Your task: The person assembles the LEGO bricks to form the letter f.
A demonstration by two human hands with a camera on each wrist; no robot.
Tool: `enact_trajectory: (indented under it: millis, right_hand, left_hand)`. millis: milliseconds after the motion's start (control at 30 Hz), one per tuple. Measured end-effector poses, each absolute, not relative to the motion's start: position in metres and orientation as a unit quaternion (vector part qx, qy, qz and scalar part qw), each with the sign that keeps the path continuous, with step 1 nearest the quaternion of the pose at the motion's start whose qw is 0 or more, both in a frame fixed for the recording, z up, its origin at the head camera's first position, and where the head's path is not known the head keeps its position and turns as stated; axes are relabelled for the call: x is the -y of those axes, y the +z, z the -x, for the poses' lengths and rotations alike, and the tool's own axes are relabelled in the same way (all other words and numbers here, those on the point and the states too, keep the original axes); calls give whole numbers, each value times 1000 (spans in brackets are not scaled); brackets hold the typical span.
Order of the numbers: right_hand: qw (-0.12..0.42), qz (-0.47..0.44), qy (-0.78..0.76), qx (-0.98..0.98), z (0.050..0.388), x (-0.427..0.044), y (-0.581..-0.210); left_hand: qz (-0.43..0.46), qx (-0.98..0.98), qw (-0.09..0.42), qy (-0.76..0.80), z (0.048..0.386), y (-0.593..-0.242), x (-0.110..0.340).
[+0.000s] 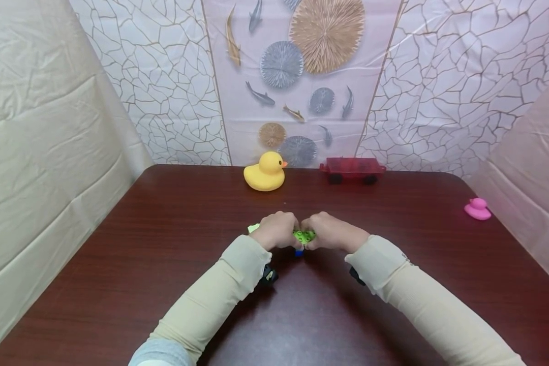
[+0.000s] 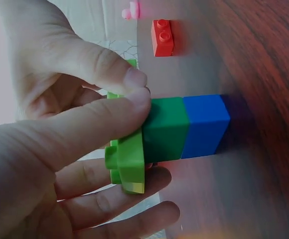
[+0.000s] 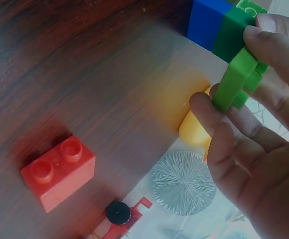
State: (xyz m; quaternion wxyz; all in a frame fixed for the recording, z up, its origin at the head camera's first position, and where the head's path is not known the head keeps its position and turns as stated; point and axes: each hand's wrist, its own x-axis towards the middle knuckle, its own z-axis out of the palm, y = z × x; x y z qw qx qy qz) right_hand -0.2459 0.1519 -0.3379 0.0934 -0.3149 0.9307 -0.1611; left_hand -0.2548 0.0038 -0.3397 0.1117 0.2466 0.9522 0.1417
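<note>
A small upright stack of toy building bricks stands between my hands, a blue brick [image 2: 206, 124] lowest, a dark green brick [image 2: 165, 128] above it and a longer lime green brick [image 1: 305, 236] with studs on top. My left hand [image 1: 276, 230] pinches one end of the lime brick, its thumb reaching the dark green brick. At the other end, my right hand [image 1: 334, 231] grips the lime brick between thumb and fingers. The thumbs nearly meet in the left wrist view. A red two-stud brick [image 3: 60, 172] lies on the table near the right hand; the right arm hides it in the head view.
At the table's back edge stand a yellow rubber duck [image 1: 265, 173] and a red toy wagon [image 1: 352, 169]. A pink duck [image 1: 478, 209] sits by the right edge. A pale green piece [image 1: 253, 228] peeks out left of the left hand. Cloth hangs behind the brown table [image 1: 132, 244].
</note>
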Motion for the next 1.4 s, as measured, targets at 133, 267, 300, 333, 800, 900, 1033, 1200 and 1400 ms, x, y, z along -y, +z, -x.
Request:
enact_trajectory:
  millis: [133, 267, 300, 333, 800, 900, 1033, 1200, 1400]
  right_hand:
    - [92, 310, -155, -934, 245, -152, -338]
    - [94, 306, -116, -940, 242, -153, -333]
    - [92, 304, -107, -942, 242, -155, -331]
    - [88, 298, -99, -945, 242, -157, -328]
    - [44, 268, -15, -962, 234, -208, -330]
    - [53, 261, 3, -964, 231, -214, -338]
    - [39, 271, 32, -961, 229, -220, -347]
    - [21, 288, 44, -956, 229, -226, -356]
    - [3, 286, 23, -958, 230, -229, -360]
  left_hand:
    - [-242, -958, 104, 109, 254, -338, -6]
    - [-239, -964, 94, 72, 254, -337, -9]
    - [-239, -964, 93, 67, 254, -337, -9]
    - [-239, -964, 92, 64, 254, -336, -10]
    - [-235, -964, 100, 70, 251, -334, -11]
    - [-236, -965, 96, 65, 250, -334, -12]
    - [-237, -965, 96, 62, 251, -334, -12]
    - [-240, -964, 97, 63, 251, -336, -11]
    - [-244, -963, 92, 63, 252, -336, -11]
